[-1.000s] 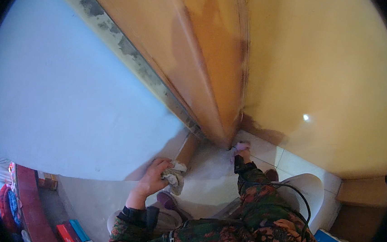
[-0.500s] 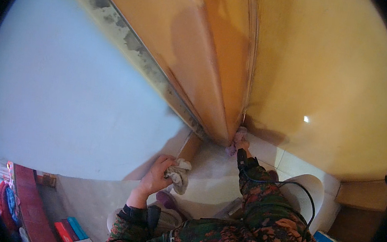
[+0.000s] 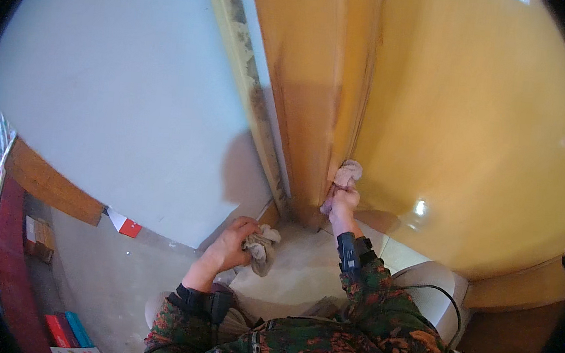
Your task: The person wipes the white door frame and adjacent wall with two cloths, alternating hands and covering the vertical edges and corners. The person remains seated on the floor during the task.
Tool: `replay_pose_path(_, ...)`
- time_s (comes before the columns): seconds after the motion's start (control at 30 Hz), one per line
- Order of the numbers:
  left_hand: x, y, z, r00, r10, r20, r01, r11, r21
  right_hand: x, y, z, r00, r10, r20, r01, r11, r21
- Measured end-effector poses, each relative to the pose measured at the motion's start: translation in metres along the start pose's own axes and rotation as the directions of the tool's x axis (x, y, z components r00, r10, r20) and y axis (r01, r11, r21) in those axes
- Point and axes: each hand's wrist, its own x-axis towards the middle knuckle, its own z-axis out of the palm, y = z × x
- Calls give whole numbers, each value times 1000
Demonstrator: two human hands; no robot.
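My left hand [image 3: 228, 246] is closed on a crumpled grey-white cloth [image 3: 262, 252], held over the floor near the foot of the white wall. My right hand [image 3: 346, 200] grips a pale pink cloth [image 3: 348, 173]. That cloth bunches out on both sides of the fist and lies against the lower part of the orange-brown wooden door frame [image 3: 310, 125], beside the yellow door [image 3: 466, 124]. The fingers of the right hand are partly hidden by the cloth and the back of the hand.
A white wall [image 3: 123, 97] with a stained, peeling edge strip [image 3: 243, 47] rises at left. Tiled floor [image 3: 289, 260] spreads below. Red and teal books [image 3: 71, 330] stand at lower left near a dark red board [image 3: 16, 275]. A black cable [image 3: 442, 294] loops beside my right sleeve.
My right hand has moved up the door frame from its foot with the pink cloth. The view has shifted, showing more at the left. My left hand still holds its cloth.
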Motion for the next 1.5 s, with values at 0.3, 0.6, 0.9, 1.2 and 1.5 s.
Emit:
replay_pose_path(0.3, -3, -4, 2, 995, 73, -73, -74, 997, -6, -59, -90, 59, 944, -234, 234, 293, 918, -266)
replay_pose_path(0.6, -4, 1, -2, 985, 142, -94, -143, 990, 4, -111, -151, 112, 461, -646, 608, 883, 401, -244)
replay_pose_path(0.9, -11, 6, -5, 968, 185, -172, -185, 983, 16, -100, -219, 174, 375, -694, 615, 926, 317, -206)
replay_pose_path(1.2, -8, 4, -2, 956, 216, -198, -220, 976, 2, -83, -319, 268, 258, -753, 606, 942, 334, 13)
replay_pose_path(1.5, -7, 3, -1, 951, 230, -205, -241, 970, -30, -62, -339, 276, -192, -804, 563, 980, -188, 65)
